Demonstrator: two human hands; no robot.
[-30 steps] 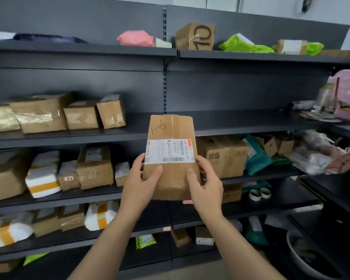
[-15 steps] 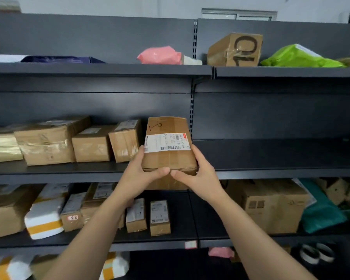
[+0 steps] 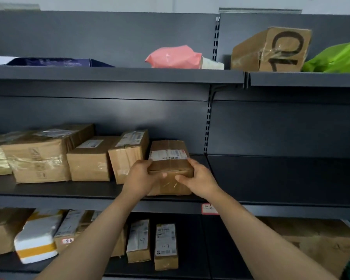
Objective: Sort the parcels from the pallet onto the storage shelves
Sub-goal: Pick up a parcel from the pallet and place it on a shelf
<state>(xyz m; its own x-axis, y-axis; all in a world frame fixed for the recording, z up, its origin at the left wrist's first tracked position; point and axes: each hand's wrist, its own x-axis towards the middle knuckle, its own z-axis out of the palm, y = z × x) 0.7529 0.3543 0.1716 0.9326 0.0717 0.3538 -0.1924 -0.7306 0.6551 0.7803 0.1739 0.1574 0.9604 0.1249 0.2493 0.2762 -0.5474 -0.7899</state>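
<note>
A brown cardboard parcel (image 3: 170, 158) with a white shipping label on top rests on the middle shelf (image 3: 89, 190), right of a row of brown boxes. My left hand (image 3: 141, 178) grips its front left corner, thumb across the front face. My right hand (image 3: 198, 177) grips the front right corner, thumb curled onto the front. The parcel's base touches the shelf board near its front edge.
Several brown boxes (image 3: 91, 158) fill the middle shelf to the left. The shelf bay to the right (image 3: 281, 178) is bare. A red-edged tag reading 1-6 (image 3: 209, 208) hangs on the shelf edge. Parcels sit on the shelves above and below.
Both hands carried the parcel up and forward from chest height onto the middle shelf, laying it flat beside the row of boxes. The view came closer to the shelving.
</note>
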